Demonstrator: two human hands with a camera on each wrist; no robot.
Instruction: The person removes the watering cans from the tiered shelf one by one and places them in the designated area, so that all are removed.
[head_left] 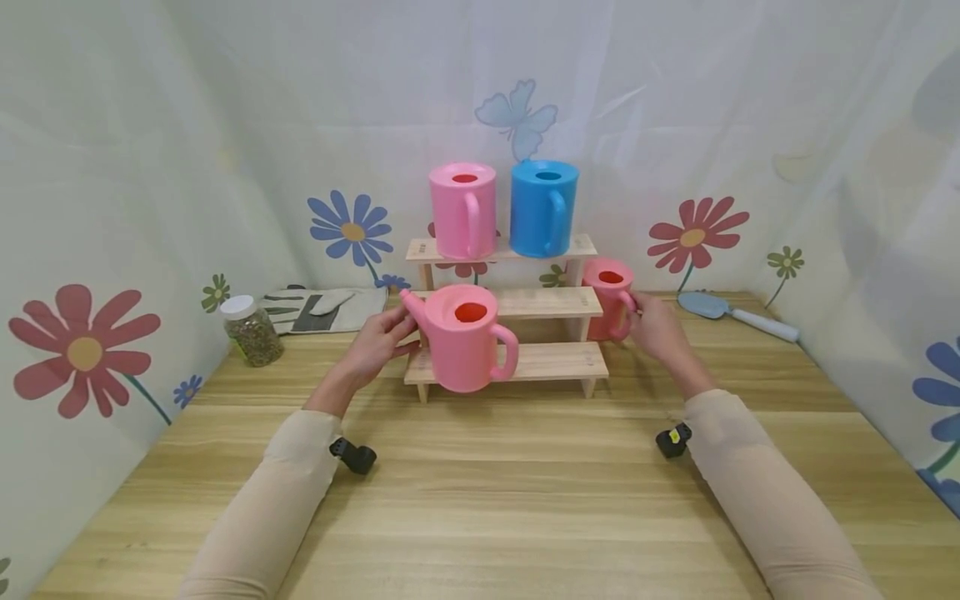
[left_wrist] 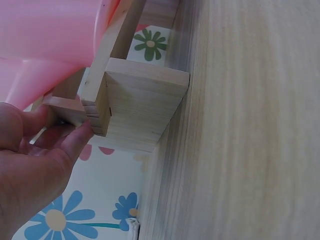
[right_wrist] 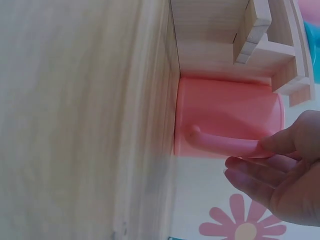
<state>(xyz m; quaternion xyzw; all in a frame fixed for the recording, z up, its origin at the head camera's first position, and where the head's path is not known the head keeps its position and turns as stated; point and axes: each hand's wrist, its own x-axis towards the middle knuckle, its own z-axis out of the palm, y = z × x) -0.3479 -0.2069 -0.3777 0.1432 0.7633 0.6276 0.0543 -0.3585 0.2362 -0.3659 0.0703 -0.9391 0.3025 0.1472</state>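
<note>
A pink watering can (head_left: 462, 346) stands on the lowest step of a small wooden tiered stand (head_left: 551, 362), its spout pointing left and its handle right. My left hand (head_left: 378, 346) is at the stand's left end, below the spout. One fingertip touches the end of the lowest board (left_wrist: 97, 112), with the other fingers loosely bent beside it. To the right of the stand, a second pink watering can (right_wrist: 230, 110) rests on the table. My right hand (head_left: 660, 329) pinches its handle (right_wrist: 225, 145) near the top, between thumb and fingers.
On the top step stand a pink watering can (head_left: 450, 212) and a blue one (head_left: 536, 217). A lidded jar (head_left: 255, 333) and gloves (head_left: 330, 304) lie at the back left of the table. A trowel (head_left: 738, 315) lies back right, before a flowered curtain (head_left: 660, 108).
</note>
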